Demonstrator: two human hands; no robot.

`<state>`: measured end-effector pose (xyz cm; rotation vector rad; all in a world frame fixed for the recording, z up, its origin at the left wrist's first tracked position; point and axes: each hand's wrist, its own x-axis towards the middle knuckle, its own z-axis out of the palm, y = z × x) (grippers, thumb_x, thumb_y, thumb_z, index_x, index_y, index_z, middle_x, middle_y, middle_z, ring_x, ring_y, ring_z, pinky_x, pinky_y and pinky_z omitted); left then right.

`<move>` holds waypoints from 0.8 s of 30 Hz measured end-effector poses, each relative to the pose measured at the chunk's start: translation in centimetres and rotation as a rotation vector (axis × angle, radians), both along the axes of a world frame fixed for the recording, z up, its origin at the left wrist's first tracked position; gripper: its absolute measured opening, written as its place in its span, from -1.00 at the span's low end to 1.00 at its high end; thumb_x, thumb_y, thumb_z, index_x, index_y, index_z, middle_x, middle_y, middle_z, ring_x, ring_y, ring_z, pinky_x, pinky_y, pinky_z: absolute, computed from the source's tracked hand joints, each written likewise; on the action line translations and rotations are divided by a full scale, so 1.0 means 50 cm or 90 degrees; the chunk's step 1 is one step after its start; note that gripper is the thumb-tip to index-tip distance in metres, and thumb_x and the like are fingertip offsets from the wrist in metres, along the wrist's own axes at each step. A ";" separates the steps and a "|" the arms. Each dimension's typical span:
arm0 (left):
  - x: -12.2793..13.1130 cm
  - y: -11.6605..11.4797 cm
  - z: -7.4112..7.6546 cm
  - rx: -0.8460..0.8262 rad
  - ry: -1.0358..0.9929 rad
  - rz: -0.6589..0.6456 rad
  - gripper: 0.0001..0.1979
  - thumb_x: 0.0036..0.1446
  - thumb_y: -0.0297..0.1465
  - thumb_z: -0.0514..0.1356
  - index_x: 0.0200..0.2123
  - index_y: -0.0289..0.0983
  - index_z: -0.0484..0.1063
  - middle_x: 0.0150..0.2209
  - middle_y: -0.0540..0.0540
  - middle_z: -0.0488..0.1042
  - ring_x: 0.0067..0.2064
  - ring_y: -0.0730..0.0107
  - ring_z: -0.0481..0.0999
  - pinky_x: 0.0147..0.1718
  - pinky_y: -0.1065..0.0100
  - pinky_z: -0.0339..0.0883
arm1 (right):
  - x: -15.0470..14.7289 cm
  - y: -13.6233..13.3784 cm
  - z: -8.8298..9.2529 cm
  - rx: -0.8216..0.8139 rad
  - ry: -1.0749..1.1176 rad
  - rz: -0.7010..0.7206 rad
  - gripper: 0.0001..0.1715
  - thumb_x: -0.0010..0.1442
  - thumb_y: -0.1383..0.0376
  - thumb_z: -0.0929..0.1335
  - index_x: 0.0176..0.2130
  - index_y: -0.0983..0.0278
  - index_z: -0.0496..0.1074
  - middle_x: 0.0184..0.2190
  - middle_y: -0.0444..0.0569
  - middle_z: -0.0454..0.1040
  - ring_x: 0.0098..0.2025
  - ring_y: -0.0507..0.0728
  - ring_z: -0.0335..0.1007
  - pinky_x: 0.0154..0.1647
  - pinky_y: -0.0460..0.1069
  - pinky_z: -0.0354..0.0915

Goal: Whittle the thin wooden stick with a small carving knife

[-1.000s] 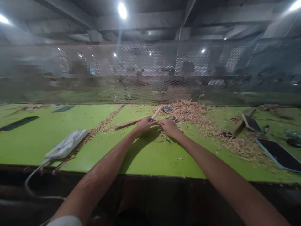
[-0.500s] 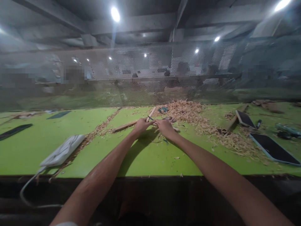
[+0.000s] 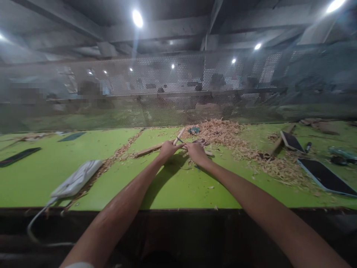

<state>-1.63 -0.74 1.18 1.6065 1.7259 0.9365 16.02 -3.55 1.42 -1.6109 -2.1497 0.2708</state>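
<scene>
My left hand (image 3: 169,148) is closed around a pale, thin wooden stick (image 3: 180,133) that points up and away from me. My right hand (image 3: 195,152) is closed on a small knife, whose dark narrow blade (image 3: 180,140) lies across the stick near my left thumb. The two hands nearly meet over the green table (image 3: 178,186). Left of my left hand lies a flat strip of wood (image 3: 149,150). The knife's handle is mostly hidden in my right fingers. A pale wooden piece (image 3: 209,153) shows just right of that hand.
Curled wood shavings (image 3: 220,130) are heaped behind my hands and trail right. A white power strip (image 3: 78,178) with a cord lies at left. A phone (image 3: 323,175) and another phone (image 3: 292,141) propped on wood are at right. A perforated screen (image 3: 173,100) borders the back.
The hands, stick and knife hold almost the same pose, with only a tiny shift of the blade along the stick. The whole view has moved slightly.
</scene>
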 end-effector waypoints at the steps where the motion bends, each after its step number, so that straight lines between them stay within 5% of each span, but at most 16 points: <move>1: 0.000 0.001 0.000 -0.002 0.003 -0.001 -0.26 0.23 0.24 0.74 -0.52 -0.17 0.52 -0.59 0.06 0.25 -0.45 0.33 0.26 -0.38 0.26 -0.03 | -0.001 -0.001 -0.001 -0.005 0.002 -0.004 -0.53 0.86 0.42 0.35 0.29 0.43 0.89 -0.09 0.26 0.89 -0.23 0.19 0.71 -0.17 0.00 0.51; 24: 0.004 0.009 -0.007 -0.003 0.091 -0.012 -0.31 0.39 0.21 0.65 -0.44 -0.18 0.56 -0.53 0.02 0.33 -0.42 0.23 0.42 -0.36 0.24 0.15 | -0.007 0.000 -0.004 -0.001 -0.025 -0.062 -0.54 0.82 0.46 0.40 0.35 0.31 0.91 -0.04 0.25 0.91 -0.15 0.25 0.81 -0.09 0.00 0.60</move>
